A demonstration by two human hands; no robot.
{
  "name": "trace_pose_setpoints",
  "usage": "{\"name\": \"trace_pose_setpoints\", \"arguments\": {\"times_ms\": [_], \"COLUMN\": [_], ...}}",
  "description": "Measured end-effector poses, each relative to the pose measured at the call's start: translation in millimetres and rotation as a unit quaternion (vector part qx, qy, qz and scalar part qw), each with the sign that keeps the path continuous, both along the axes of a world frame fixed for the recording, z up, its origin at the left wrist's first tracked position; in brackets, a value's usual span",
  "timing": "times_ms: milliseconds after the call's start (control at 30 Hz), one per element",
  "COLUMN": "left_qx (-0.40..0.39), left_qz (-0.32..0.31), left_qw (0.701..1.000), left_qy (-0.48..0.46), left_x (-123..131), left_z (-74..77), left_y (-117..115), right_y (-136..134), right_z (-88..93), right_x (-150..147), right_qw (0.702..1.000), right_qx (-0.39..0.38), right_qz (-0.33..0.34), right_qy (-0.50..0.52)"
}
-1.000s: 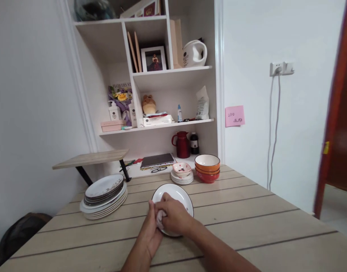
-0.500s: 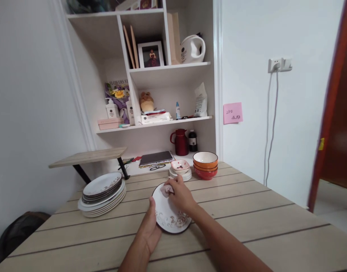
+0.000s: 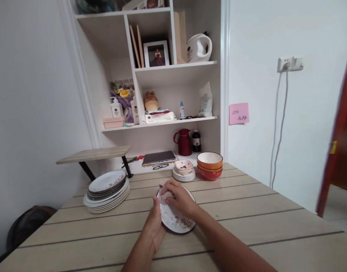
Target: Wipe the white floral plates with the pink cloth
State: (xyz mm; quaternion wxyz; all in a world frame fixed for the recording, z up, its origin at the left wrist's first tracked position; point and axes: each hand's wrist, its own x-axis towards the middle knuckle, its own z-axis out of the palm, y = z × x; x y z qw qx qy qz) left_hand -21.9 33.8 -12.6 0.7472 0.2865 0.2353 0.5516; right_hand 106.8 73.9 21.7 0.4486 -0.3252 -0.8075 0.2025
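A white plate (image 3: 173, 217) with a dark rim and a brown flower pattern is tilted above the slatted table, near its middle. My left hand (image 3: 154, 226) grips it at the left edge, thumb on the rim and fingers underneath. Bunched in my right hand (image 3: 180, 198) is a pale pinkish cloth (image 3: 165, 197), pressed against the upper left part of the plate's face. My right fingers are curled over the cloth and hide part of it.
At left stands a stack of plates (image 3: 107, 181) beside a small raised wooden shelf (image 3: 94, 154). Small dishes (image 3: 184, 175) and stacked orange and red bowls (image 3: 209, 166) sit at the table's back. Behind them are a closed laptop (image 3: 159, 158), glasses (image 3: 161, 166) and a red jug (image 3: 184, 142).
My right hand and the cloth have shifted slightly on the plate toward its left rim. The whole view has swung a little, so the surroundings appear farther right.
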Motion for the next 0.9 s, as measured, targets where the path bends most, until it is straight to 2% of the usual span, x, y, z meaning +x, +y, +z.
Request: {"name": "trace_pose_setpoints", "arguments": {"times_ms": [167,300,333,400,533,633,733,900], "left_qx": [-0.037,-0.040,-0.038,-0.037,-0.054,-0.061,-0.062,-0.041], "left_qz": [0.002,-0.025,-0.038,-0.054,-0.025,0.010,0.020,-0.017], "left_qw": [0.999,0.999,0.998,0.997,0.998,0.998,0.996,0.998], "left_qy": [0.000,-0.012,-0.022,-0.035,0.000,0.034,0.052,0.038], "left_x": [-5,-11,-12,-12,-10,-6,-2,-1], "left_z": [0.2,-7.9,-9.4,-11.1,-8.7,-2.7,4.8,10.3], "left_y": [0,9,11,14,14,9,3,-2], "right_y": [-15,-19,-18,-15,-5,3,9,8], "right_z": [9.4,12.5,12.8,13.3,13.8,13.1,11.7,13.4], "right_x": [4,23,31,44,58,50,32,3], "right_qw": [0.983,0.953,0.948,0.948,0.949,0.935,0.932,0.963], "right_qx": [-0.031,-0.079,-0.092,-0.116,-0.134,-0.102,-0.051,0.018], "right_qz": [0.131,0.174,0.163,0.096,-0.138,-0.260,-0.302,-0.248], "right_qy": [-0.126,-0.234,-0.257,-0.281,-0.249,-0.219,-0.193,-0.104]}}
